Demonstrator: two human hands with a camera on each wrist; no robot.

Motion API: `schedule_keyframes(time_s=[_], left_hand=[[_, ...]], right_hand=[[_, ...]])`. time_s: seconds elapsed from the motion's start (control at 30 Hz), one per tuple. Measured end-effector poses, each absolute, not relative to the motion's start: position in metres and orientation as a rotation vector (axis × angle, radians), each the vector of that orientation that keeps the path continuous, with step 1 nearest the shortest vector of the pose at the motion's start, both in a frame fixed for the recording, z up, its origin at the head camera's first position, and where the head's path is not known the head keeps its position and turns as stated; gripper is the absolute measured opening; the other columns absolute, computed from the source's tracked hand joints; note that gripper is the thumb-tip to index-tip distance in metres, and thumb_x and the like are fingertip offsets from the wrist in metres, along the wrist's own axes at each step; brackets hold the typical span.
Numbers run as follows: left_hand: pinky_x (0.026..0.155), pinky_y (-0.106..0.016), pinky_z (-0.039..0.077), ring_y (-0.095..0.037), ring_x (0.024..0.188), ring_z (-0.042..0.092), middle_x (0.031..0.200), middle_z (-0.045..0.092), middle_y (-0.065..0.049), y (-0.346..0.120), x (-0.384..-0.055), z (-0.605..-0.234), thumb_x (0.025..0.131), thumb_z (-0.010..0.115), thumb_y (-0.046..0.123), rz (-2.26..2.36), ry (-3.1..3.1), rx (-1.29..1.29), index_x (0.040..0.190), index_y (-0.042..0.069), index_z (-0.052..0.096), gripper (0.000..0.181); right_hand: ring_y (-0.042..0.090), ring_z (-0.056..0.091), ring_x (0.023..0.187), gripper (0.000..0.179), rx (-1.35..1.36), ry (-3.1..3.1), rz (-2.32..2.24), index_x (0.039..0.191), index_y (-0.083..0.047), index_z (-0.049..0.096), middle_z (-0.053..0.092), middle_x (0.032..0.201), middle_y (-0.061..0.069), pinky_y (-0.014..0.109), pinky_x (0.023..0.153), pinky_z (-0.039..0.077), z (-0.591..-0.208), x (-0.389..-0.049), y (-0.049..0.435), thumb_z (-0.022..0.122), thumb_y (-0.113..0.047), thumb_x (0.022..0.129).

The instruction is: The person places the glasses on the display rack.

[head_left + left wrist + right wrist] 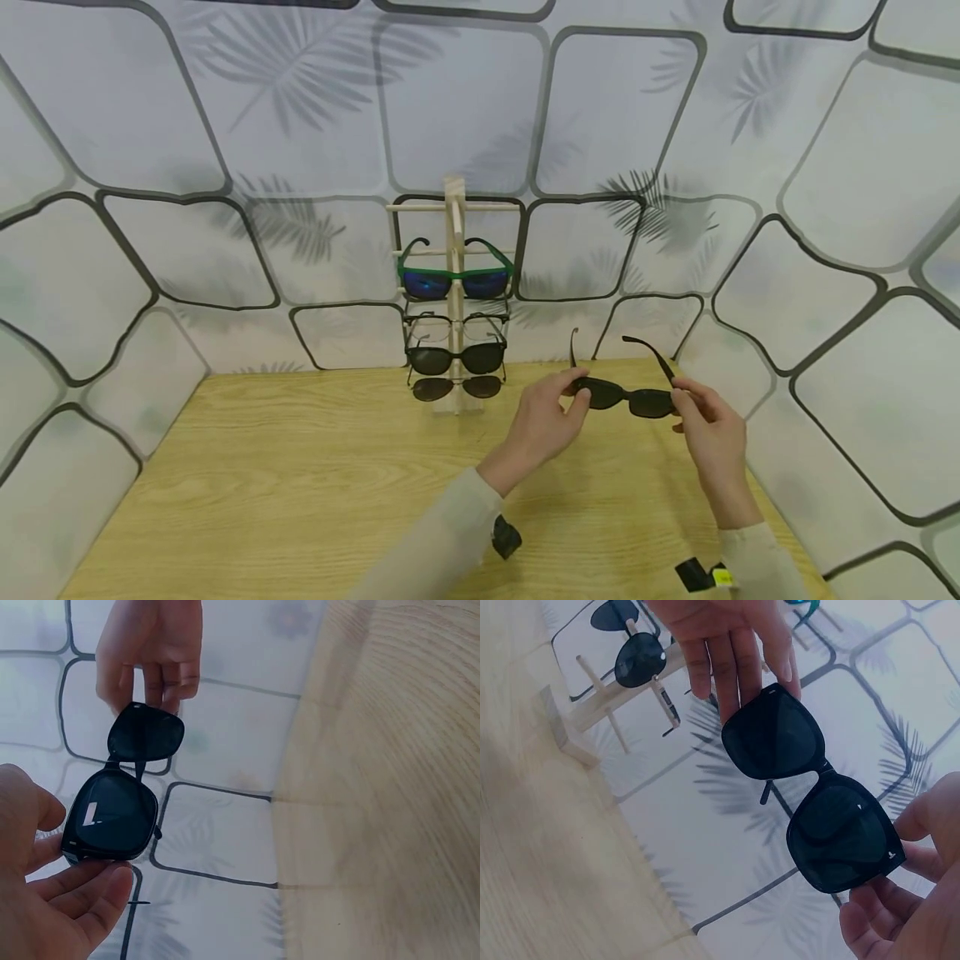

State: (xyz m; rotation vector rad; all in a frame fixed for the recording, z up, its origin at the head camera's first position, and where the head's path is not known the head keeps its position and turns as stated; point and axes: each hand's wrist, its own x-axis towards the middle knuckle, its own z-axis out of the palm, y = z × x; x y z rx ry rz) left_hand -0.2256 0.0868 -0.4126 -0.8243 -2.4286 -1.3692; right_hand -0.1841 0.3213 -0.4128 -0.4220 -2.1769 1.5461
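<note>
A pair of black sunglasses (628, 398) with dark lenses is held up between both hands, over the right part of the table. My left hand (542, 418) pinches one end of the frame by the hinge. At the other end, my right hand (711, 442) grips the opposite hinge between thumb and fingers. Both temples are unfolded and point away toward the wall. In the left wrist view the lenses of the sunglasses (112, 814) face the camera. The right wrist view shows the whole front of the sunglasses (810, 787), with fingertips at each outer corner.
Left of the hands stands a wooden eyewear rack (455, 208). It carries green-framed sunglasses (457, 283), clear-lens glasses (431, 327) and two dark pairs, the black sunglasses (456, 360) above the lowest sunglasses (457, 388). A patterned wall covering (465, 108) rises behind the wooden table (300, 483).
</note>
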Motion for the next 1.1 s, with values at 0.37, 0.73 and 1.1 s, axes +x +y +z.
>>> schedule_keyframes(time_s=[0.37,0.73,1.1], left_hand=[[0.073,-0.017,0.052,-0.022,0.104,0.073,0.123,0.076,-0.009,0.073,-0.226,-0.386,0.109,0.059,0.023,-1.323,-2.339,-0.862,0.142,0.010,0.067,0.036],[0.075,-0.022,0.056,-0.020,0.103,0.073,0.125,0.075,-0.010,0.059,-0.226,-0.360,0.109,0.060,0.024,-1.270,-2.255,-0.866,0.141,0.009,0.067,0.036],[0.075,-0.030,0.061,-0.023,0.104,0.073,0.129,0.075,-0.012,0.044,-0.227,-0.335,0.108,0.062,0.023,-1.219,-2.144,-0.896,0.139,0.005,0.068,0.036]], right_hand=[[0.000,0.063,0.078,0.030,-0.338,-2.069,1.590,0.129,-0.004,0.073,0.072,0.092,-0.025,0.015,0.064,0.054,-0.390,-0.185,0.308,0.069,-0.021,0.104],[0.006,0.063,0.081,0.028,-0.221,-1.950,1.656,0.125,-0.003,0.075,0.076,0.096,-0.017,0.015,0.063,0.054,-0.364,-0.186,0.294,0.072,-0.017,0.102],[0.005,0.063,0.078,0.028,-0.116,-1.971,1.555,0.127,-0.006,0.075,0.075,0.096,-0.015,0.015,0.065,0.054,-0.338,-0.189,0.280,0.071,-0.021,0.103]])
